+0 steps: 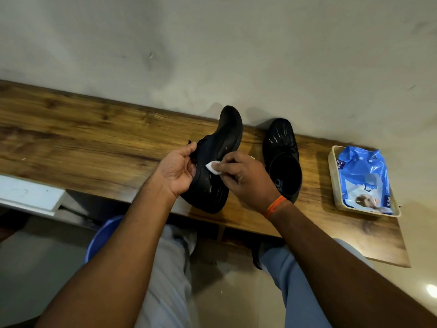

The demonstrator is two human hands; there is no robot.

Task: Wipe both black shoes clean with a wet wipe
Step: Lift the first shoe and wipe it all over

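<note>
Plain grey wall stood behind the wooden counter (94, 129), which ran across the view with a white board (28, 195) at its left end. Left of centre, the left hand (176, 170) clasped the held shoe (217, 157) by its opening side, fingers curled round it, tilting it on edge with the toe toward the wall. The right hand (246, 178) pinched a small folded wet wipe (214, 167) and pressed it to the shoe's side near the sole. With the wipe folded so small, it probably covered little at each pass and might soil quickly, smearing dirt rather than lifting it. The shoe looked damp, so the left hand's grip could slip and drop it off the counter's near edge. Just right, the second shoe (282, 157) stood upright on the counter, glossy with streaks. Farther right, a blue wipes packet (364, 176) lay in a beige tray (332, 176).
</note>
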